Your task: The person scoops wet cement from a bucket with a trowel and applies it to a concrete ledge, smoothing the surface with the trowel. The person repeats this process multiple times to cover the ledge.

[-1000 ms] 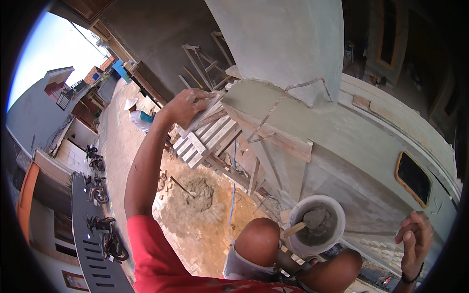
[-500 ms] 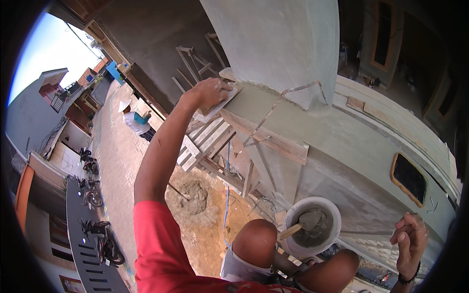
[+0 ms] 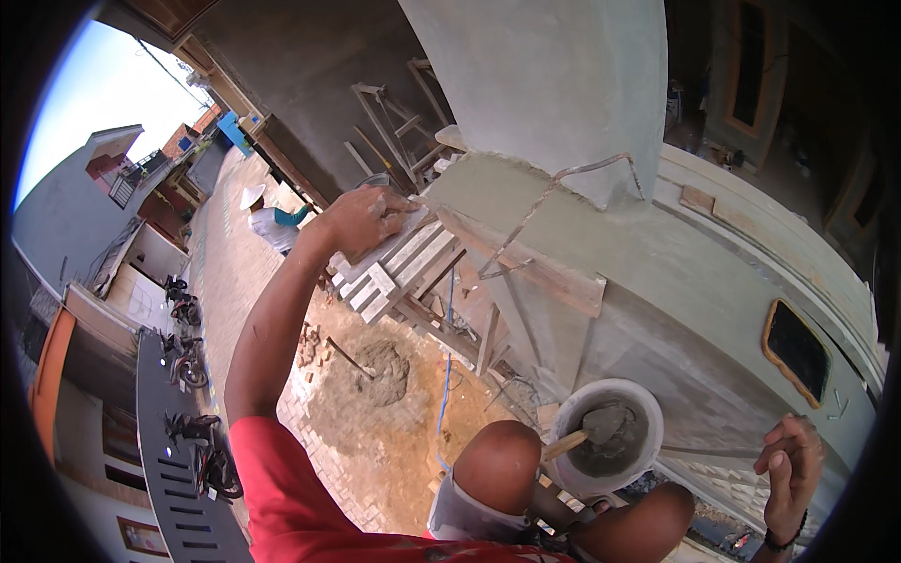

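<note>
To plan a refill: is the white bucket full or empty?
Partly full: inside the white bucket, grey mix lies below the rim, leaving inner wall showing above.

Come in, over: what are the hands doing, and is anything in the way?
Left hand gripping flat float, at left end of plastered ledge. Right hand raised, seemingly empty. Possible obstacle: bent metal rod across the ledge.

Flat pale board (image 3: 409,224), slanting, just left of the grey ledge (image 3: 493,189)
</note>
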